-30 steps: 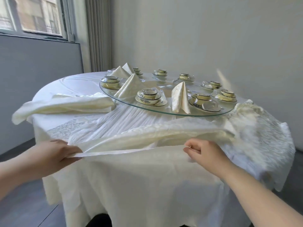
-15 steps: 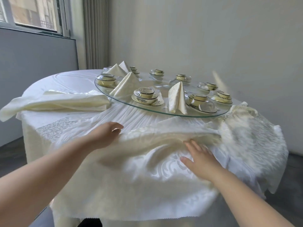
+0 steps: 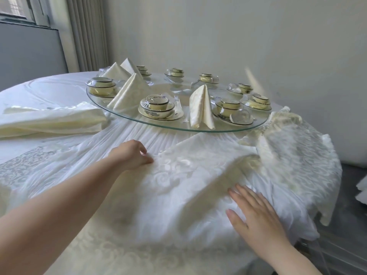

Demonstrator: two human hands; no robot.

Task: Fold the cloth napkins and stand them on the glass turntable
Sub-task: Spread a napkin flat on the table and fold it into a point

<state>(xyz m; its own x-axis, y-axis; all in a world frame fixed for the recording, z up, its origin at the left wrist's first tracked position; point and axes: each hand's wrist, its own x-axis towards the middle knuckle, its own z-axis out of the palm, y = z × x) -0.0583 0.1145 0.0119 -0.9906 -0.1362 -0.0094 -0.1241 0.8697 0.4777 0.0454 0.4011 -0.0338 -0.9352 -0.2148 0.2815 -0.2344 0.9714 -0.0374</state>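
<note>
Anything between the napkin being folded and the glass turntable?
Nothing visible. The napkin lies spread under the right hand; only bare pleated tablecloth separates it from the glass turntable. On the near rim, a bowl set and a standing napkin take up space.

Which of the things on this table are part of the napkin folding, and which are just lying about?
Job: spread napkin; left hand pinching it; right hand flat on it; turntable; standing napkins; cream pile at left, likely napkins waiting.
Lying about: bowl sets on the turntable; curtain; window.
</note>
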